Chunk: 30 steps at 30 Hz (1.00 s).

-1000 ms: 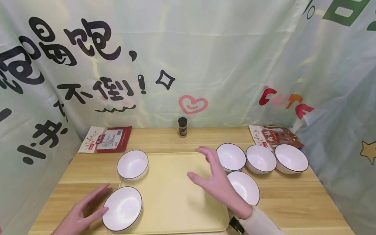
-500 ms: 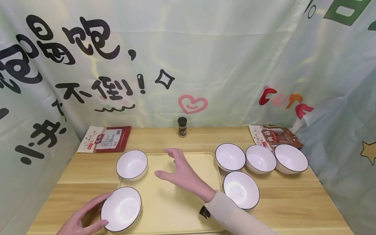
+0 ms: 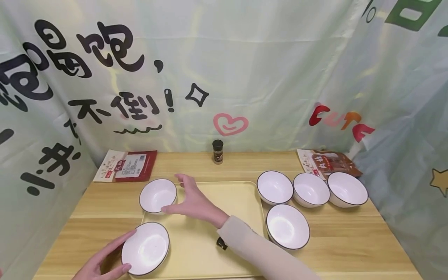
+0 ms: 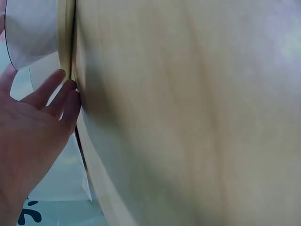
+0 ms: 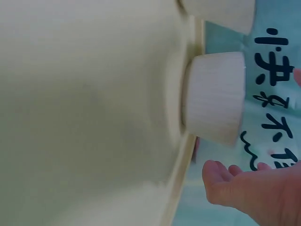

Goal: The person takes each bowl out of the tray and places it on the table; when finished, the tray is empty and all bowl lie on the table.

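Note:
My left hand (image 3: 102,258) holds the near-left white bowl (image 3: 145,249), thumb at the front of its dark rim and fingers at the back. In the left wrist view, the fingers of this hand (image 4: 33,127) spread beside the bowl (image 4: 33,30), low at the tray's edge (image 4: 66,37). My right hand (image 3: 196,202) reaches over the tray to the far-left white bowl (image 3: 158,195), thumb and fingers spread on its right side. The right wrist view has this thumb (image 5: 218,183) apart from the bowl's wall (image 5: 214,96). Both bowls stand over the tray's left edge.
The pale yellow tray (image 3: 210,252) lies on a wooden table (image 3: 350,241). Several white bowls (image 3: 287,226) stand at its right. A spice jar (image 3: 217,151) is at the back centre, with food packets back left (image 3: 127,166) and back right (image 3: 329,163). A printed curtain (image 3: 273,85) surrounds the table.
My right hand has moved left across the tray, from beside the right-hand bowls to the far-left bowl. My left hand has closed in on the near-left bowl, which stays in place.

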Motion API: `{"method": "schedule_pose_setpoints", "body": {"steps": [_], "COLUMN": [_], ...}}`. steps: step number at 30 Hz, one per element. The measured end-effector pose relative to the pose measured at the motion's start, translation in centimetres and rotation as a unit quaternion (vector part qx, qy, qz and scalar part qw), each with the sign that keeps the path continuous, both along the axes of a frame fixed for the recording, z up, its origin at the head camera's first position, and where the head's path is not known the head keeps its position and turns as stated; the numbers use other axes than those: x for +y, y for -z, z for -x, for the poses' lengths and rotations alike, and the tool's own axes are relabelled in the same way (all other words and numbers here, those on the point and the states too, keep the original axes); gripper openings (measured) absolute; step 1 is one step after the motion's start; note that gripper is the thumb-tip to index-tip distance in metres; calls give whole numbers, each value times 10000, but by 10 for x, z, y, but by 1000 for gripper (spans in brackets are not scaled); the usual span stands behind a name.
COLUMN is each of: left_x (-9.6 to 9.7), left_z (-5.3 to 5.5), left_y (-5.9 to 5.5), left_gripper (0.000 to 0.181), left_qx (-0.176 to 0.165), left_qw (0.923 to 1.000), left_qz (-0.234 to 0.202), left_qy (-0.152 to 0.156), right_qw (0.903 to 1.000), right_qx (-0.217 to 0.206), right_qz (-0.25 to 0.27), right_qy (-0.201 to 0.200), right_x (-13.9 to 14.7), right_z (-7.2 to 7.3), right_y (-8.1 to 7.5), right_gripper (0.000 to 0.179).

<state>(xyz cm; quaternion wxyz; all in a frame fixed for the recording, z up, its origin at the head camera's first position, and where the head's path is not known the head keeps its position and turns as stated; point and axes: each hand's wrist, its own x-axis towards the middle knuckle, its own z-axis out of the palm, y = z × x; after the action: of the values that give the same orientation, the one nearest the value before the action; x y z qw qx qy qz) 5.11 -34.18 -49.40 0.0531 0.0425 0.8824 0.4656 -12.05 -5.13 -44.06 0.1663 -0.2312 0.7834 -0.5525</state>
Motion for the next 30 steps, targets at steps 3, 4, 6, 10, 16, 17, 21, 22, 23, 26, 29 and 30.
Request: {"method": "schedule_pose_setpoints", "body": {"steps": [3, 4, 6, 10, 16, 17, 21, 22, 23, 26, 29, 30], "left_x": [0, 0, 1, 3, 3, 3, 3, 3, 3, 3, 3, 3], "left_z": [0, 0, -1, -2, -1, 0, 4, 5, 5, 5, 5, 6], "left_y": [1, 1, 2, 5, 6, 6, 4, 4, 3, 2, 1, 0], "left_gripper": [77, 79, 81, 84, 87, 88, 91, 92, 92, 93, 94, 95], "left_qx": [-401, -412, -236, 221, -385, -503, -830, -855, -868, -883, -941, -989], "left_qw": [9992, 9991, 9997, 9996, 9991, 9984, 9961, 9960, 9959, 9958, 9952, 9948], "left_qz": [-57, -81, -93, 46, 156, 203, 191, 158, 114, 75, 112, 95], "left_qy": [-77, -56, 33, 139, -103, -141, -214, -209, -217, -223, -241, -233], "right_qw": [9999, 9999, 9999, 9998, 10000, 10000, 10000, 10000, 10000, 10000, 10000, 9999], "right_qx": [70, 86, 113, 93, 0, 0, -11, -8, -17, -35, -12, -4], "right_qz": [-53, -49, -49, -46, -24, -13, 12, 12, 18, 34, 12, 1], "right_qy": [-60, -85, -116, -168, -51, -32, 21, 30, 41, 66, 89, 102], "right_x": [-14, -18, -25, -36, -44, -45, -49, -50, -50, -51, -50, -49], "right_z": [4, 5, 7, 10, 12, 13, 13, 14, 14, 14, 14, 14], "right_y": [7, 10, 15, 24, 32, 33, 33, 33, 32, 32, 33, 33], "right_gripper": [119, 121, 123, 125, 127, 127, 128, 128, 128, 128, 126, 126]}}
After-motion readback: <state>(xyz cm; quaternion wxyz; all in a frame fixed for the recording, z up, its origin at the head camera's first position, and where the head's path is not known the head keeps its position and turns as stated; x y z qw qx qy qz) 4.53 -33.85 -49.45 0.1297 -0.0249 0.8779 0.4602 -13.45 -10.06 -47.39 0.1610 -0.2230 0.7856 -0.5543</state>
